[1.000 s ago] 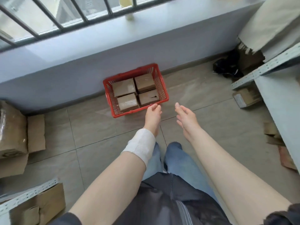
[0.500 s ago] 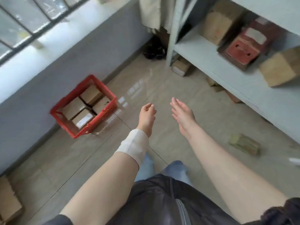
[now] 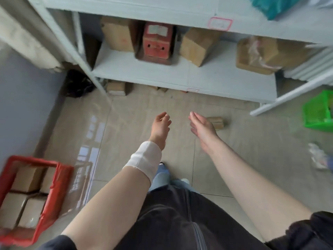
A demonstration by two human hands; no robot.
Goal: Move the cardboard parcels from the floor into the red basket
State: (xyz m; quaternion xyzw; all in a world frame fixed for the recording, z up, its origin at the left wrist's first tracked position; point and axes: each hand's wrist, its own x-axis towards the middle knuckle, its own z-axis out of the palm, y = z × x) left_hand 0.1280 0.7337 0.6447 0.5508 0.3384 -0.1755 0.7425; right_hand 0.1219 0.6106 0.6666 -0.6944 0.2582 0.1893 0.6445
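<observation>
**boxguy:** head cam shot, what's where?

**tilewatcher:** It's looking down at a beige tiled floor point(image 3: 137, 109), with both arms stretched toward 12 o'clock. The left hand point(image 3: 161, 128) is pretty much dead centre and has a white wrap point(image 3: 145, 161) round the wrist. Its fingers are loosely curled and there's nothing in it. The right hand point(image 3: 202, 128) is just at 3 o'clock of it, fingers straight, palm turned toward the left one, also holding nothing. The two hands aren't touching.

**boxguy:** and the cardboard stuff?

**tilewatcher:** The red basket point(image 3: 59, 186) sits on the floor at 8 o'clock, next to the grey wall point(image 3: 21, 105). It's a bit blurry. Four parcels point(image 3: 31, 212) are packed inside it, two by two, side by side. One small parcel point(image 3: 217, 121) lies on the floor at 3 o'clock of the right hand, partly hidden behind it. Can't tell how close the hand really is to it.

**boxguy:** anything else lying around?

**tilewatcher:** A white shelf point(image 3: 180, 76) runs across 12 o'clock. On it are a brown box point(image 3: 117, 35), a red box point(image 3: 156, 44), a tilted box point(image 3: 196, 46) and a plastic-wrapped box point(image 3: 255, 55) toward 2 o'clock. A little box point(image 3: 116, 86) sits on the floor under the shelf at 11. There's a black heap point(image 3: 77, 83) in the corner at 10, no idea what it is. A green basket point(image 3: 319, 112) is at the 3 o'clock edge, and something crumpled and whitish point(image 3: 319, 157) is at 4.
</observation>
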